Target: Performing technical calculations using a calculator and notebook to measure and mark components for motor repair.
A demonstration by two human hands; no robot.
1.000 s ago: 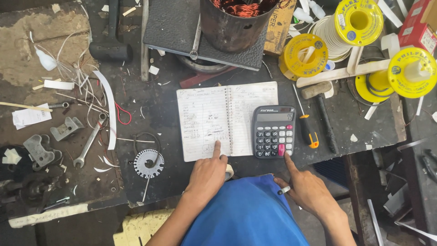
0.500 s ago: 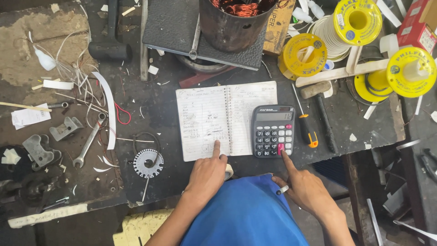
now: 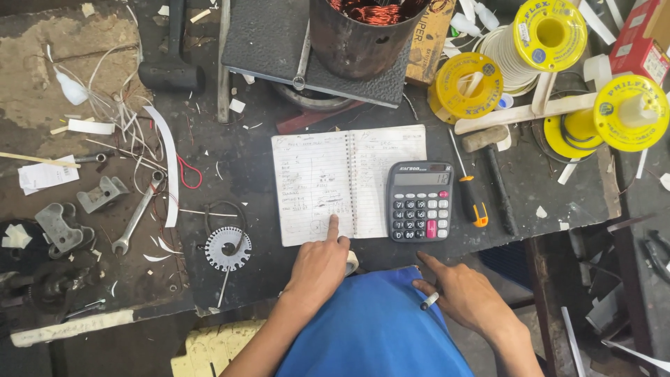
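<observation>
Open notebook (image 3: 349, 183) flat on bench, calculator (image 3: 420, 201) overlapping its right edge. Left hand (image 3: 317, 269) empty, index tip on lower left page. Right hand (image 3: 460, 293) just below calculator, apart from it, pen (image 3: 428, 301) pinched between fingers.

Yellow wire spools (image 3: 551, 31), wrench (image 3: 137, 215), screwdriver (image 3: 469, 183) (orange handle), mallet (image 3: 493, 171)

A repair workshop, probably for motor rewinding: a grimy dark workbench (image 3: 558, 181) strewn with scraps; yellow wire spools (image 3: 551, 31) at 1 o'clock; a metal can of copper coil (image 3: 363, 28) at 12; a wrench (image 3: 136, 216) and round wire gauge (image 3: 227, 248) at 9; a screwdriver (image 3: 471, 188) beside the calculator (image 3: 419, 201).
</observation>
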